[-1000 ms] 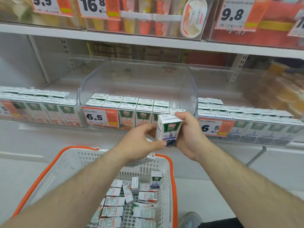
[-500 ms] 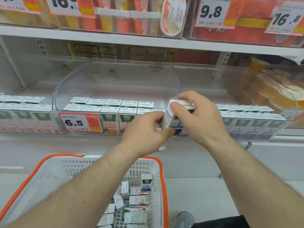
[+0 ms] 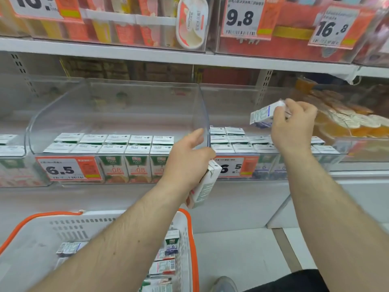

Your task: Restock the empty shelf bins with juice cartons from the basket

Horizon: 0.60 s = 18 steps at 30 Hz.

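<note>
More juice cartons (image 3: 163, 267) lie in the basket (image 3: 190, 239) nearest the camera. The left hand (image 3: 186, 160) grips one carton (image 3: 203, 187) by the shelf's front edge; the right hand (image 3: 293, 125) pinches another (image 3: 261, 114) above the right bin (image 3: 273, 152). They look light, stiff and smooth, best held across flat sides.

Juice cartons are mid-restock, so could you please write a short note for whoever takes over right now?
Right hand holds a blue carton raised over the right bin.
Left hand grips a red carton in front of the middle bin.
Done: both bins hold front rows of cartons.
Left: place these two, then the cartons lying in the basket; the bins' back parts are unfilled.
</note>
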Motion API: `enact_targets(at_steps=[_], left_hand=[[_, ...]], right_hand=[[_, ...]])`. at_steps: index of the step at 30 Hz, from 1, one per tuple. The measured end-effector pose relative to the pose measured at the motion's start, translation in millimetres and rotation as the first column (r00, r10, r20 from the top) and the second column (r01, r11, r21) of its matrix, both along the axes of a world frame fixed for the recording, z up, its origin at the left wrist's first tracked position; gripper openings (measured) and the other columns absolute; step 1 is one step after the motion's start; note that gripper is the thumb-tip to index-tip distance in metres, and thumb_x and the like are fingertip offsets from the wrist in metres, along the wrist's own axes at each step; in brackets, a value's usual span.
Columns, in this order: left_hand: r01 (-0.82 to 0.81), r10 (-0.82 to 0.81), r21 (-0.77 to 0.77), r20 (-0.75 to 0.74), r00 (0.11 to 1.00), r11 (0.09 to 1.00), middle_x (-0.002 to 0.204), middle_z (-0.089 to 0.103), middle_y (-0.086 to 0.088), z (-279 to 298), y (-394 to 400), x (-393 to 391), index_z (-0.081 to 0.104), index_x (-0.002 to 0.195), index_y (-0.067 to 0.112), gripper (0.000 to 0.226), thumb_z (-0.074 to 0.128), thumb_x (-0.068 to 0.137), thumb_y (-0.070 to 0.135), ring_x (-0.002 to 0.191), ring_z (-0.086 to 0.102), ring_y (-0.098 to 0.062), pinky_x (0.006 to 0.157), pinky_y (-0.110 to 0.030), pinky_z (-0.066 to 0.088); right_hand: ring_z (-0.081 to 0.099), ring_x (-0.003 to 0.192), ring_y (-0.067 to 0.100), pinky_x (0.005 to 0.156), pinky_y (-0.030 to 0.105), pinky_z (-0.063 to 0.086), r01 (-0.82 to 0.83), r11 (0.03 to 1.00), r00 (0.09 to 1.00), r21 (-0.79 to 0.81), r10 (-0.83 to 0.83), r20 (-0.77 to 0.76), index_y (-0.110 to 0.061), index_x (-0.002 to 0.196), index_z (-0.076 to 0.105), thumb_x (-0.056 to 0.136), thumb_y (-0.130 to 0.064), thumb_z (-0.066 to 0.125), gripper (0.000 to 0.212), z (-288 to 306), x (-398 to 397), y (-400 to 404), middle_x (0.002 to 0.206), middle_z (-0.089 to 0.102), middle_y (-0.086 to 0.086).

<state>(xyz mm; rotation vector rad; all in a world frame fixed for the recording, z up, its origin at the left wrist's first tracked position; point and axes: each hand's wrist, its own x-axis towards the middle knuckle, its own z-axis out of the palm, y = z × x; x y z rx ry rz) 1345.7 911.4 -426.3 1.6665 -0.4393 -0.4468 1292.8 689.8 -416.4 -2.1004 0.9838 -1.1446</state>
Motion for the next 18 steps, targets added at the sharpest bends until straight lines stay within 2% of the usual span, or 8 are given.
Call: enact_targets(at_steps=[2, 4, 6, 9, 11, 14, 16, 18], left_hand=[[0.002, -0.003, -0.022, -0.053, 0.999, 1.0, 0.123, 0.06, 0.017, -0.6, -2.6, 0.8, 0.057, 0.132, 0.03, 0.052, 0.06, 0.086, 0.007, 0.111, 0.055, -0.006, 0.098, -0.03, 0.042], [0.007, -0.008, -0.017, -0.067, 0.998, 1.0, 0.085, 0.06, 0.022, -3.7, -4.8, 3.9, 0.061, 0.098, 0.031, 0.033, 0.058, 0.084, 0.002, 0.083, 0.056, -0.004, 0.082, -0.028, 0.041], [0.02, -0.021, -0.009, -0.061, 0.998, 1.0, 0.068, 0.063, 0.024, -5.7, -5.9, 4.7, 0.058, 0.075, 0.03, 0.032, 0.054, 0.083, 0.0, 0.065, 0.058, 0.0, 0.07, -0.027, 0.043], [0.056, -0.056, -0.012, -0.047, 0.997, 0.998, 0.087, 0.075, 0.015, -6.3, -6.2, 3.3, 0.073, 0.089, 0.031, 0.036, 0.051, 0.083, 0.003, 0.068, 0.067, -0.009, 0.068, -0.027, 0.048], [0.071, -0.071, -0.011, -0.063, 0.995, 0.997, 0.094, 0.076, 0.013, -4.9, -5.8, 2.7, 0.074, 0.103, 0.032, 0.041, 0.052, 0.081, 0.005, 0.073, 0.069, -0.012, 0.07, -0.028, 0.05], [0.054, -0.053, 0.012, -0.07, 0.996, 0.998, 0.116, 0.07, 0.015, -4.7, -5.6, 4.9, 0.069, 0.119, 0.03, 0.05, 0.057, 0.072, 0.016, 0.096, 0.069, -0.013, 0.091, -0.036, 0.053], [0.029, -0.026, 0.033, -0.083, 0.996, 0.999, 0.131, 0.061, 0.013, -3.0, -5.1, 5.8, 0.062, 0.13, 0.026, 0.057, 0.059, 0.074, 0.017, 0.11, 0.064, -0.014, 0.102, -0.041, 0.048], [0.023, -0.019, 0.045, -0.076, 0.997, 0.999, 0.133, 0.06, 0.012, -3.6, -4.2, 7.6, 0.062, 0.131, 0.026, 0.058, 0.059, 0.074, 0.019, 0.111, 0.063, -0.014, 0.103, -0.042, 0.047]], right_hand=[[0.038, 0.132, 0.016, 0.099, 0.014, 0.024, -0.016, 1.0, 0.994, 0.001, 0.016, -0.107, -0.005, 0.146, 0.042, 0.104, -0.027, 0.041, 0.048, -6.6, 0.8, -5.3, 0.151, 0.024, 0.009], [0.037, 0.135, 0.021, 0.105, 0.021, 0.027, -0.048, 0.999, 0.975, -0.006, 0.045, -0.218, -0.005, 0.145, 0.043, 0.104, -0.025, 0.041, 0.046, -6.1, 6.2, -6.1, 0.154, 0.02, 0.011], [0.039, 0.134, 0.026, 0.108, 0.029, 0.029, -0.065, 0.998, 0.947, -0.003, 0.061, -0.315, -0.006, 0.143, 0.047, 0.103, -0.025, 0.042, 0.044, -3.4, 13.2, -4.3, 0.155, 0.019, 0.013], [0.048, 0.125, 0.036, 0.105, 0.036, 0.035, -0.081, 0.997, 0.897, 0.016, 0.08, -0.436, -0.008, 0.138, 0.052, 0.102, -0.027, 0.045, 0.042, -0.8, 22.7, -1.3, 0.151, 0.025, 0.012], [0.053, 0.116, 0.04, 0.1, 0.038, 0.04, -0.084, 0.995, 0.843, 0.047, 0.096, -0.529, -0.009, 0.132, 0.057, 0.1, -0.026, 0.045, 0.038, 0.0, 28.9, 1.9, 0.147, 0.029, 0.014], [0.056, 0.11, 0.038, 0.09, 0.036, 0.045, -0.089, 0.993, 0.775, 0.081, 0.12, -0.621, -0.008, 0.119, 0.064, 0.096, -0.025, 0.049, 0.032, -0.6, 36.3, 5.7, 0.138, 0.046, 0.017], [0.059, 0.091, 0.034, 0.074, 0.032, 0.045, -0.076, 0.992, 0.766, 0.104, 0.125, -0.631, -0.006, 0.097, 0.066, 0.091, -0.021, 0.05, 0.022, -1.6, 38.1, 3.9, 0.109, 0.063, 0.017], [0.053, 0.072, 0.029, 0.061, 0.029, 0.039, -0.066, 0.99, 0.752, 0.127, 0.133, -0.645, -0.004, 0.081, 0.058, 0.087, -0.015, 0.047, 0.017, -0.7, 39.6, 3.6, 0.083, 0.061, 0.013]])
